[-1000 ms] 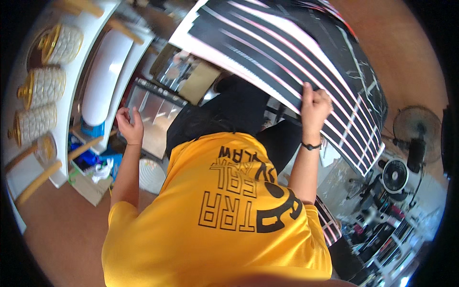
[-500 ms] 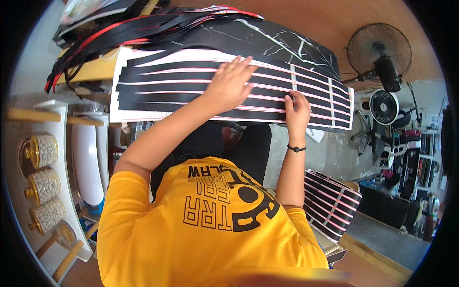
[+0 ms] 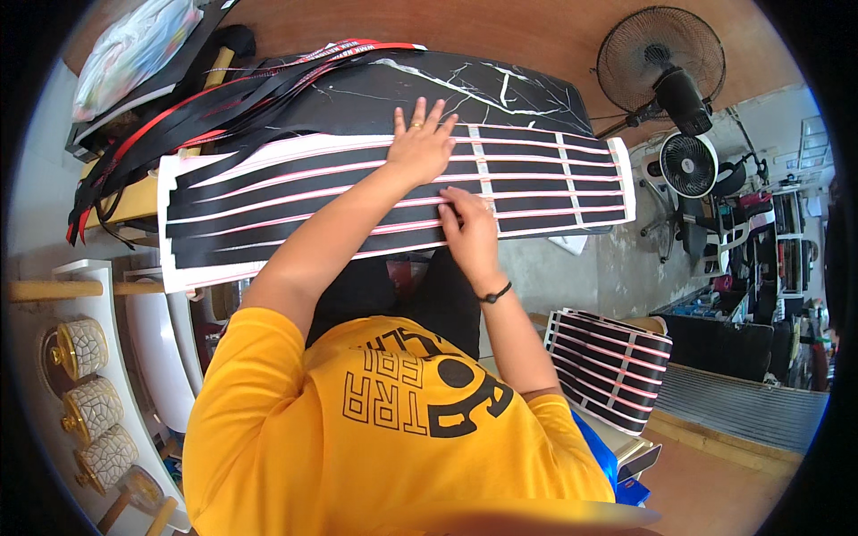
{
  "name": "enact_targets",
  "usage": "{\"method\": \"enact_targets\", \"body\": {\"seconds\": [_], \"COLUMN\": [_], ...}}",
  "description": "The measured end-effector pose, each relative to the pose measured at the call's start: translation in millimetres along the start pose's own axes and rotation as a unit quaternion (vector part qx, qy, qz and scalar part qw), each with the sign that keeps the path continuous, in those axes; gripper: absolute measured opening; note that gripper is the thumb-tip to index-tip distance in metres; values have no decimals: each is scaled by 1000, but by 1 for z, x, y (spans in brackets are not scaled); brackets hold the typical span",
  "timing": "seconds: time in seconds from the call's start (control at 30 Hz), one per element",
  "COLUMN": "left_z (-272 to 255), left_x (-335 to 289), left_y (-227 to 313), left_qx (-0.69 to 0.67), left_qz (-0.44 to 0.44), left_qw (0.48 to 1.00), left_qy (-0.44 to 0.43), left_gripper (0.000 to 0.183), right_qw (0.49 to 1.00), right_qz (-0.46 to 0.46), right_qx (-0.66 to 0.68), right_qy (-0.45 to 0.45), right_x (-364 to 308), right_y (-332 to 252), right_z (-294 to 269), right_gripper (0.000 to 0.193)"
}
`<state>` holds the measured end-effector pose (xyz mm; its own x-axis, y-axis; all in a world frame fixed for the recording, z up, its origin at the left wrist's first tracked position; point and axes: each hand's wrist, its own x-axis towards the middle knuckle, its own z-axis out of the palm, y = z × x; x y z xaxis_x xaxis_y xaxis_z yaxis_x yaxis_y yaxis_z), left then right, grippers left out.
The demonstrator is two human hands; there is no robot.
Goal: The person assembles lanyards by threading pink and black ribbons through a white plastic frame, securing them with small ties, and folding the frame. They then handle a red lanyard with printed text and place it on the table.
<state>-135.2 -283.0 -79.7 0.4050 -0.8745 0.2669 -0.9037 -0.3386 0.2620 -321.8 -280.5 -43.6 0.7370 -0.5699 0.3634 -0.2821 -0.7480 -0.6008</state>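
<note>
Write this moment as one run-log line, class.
left hand: spread over far edge of black-striped white sheet | right hand: half-curled over same sheet | support: black marble-patterned tabletop

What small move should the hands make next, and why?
Perhaps slide the left hand leftward along the black strips, with the right hand steadying them: pale bands cross them on the right, but none shows near their uneven left ends.

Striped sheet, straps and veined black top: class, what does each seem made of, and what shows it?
Striped sheet: probably paper-backed, matt; its white border looks plain. Straps: likely ribbon or webbing, smooth; they drape in soft bends. Veined black top: marble-patterned, low-sheen, perhaps laminate or stone; white veins show.
</note>
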Motion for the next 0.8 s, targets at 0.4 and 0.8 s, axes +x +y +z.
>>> {"method": "enact_targets", "body": {"seconds": [0.4, 0.8], "left_z": [-46, -45], "left_x": [-62, -62], "left_y": [-30, -28], "left_qx": [29, 0], "left_qz": [-46, -40], "left_qw": [998, 999], "left_qy": [-12, 14], "left_gripper": [49, 49], "right_qw": [987, 957], "right_qz": [-63, -5], "right_qx": [-100, -189], "right_qy": [-106, -222], "right_x": [124, 160], "right_y": [53, 37], "right_z": [12, 11], "right_gripper": [36, 43]}}
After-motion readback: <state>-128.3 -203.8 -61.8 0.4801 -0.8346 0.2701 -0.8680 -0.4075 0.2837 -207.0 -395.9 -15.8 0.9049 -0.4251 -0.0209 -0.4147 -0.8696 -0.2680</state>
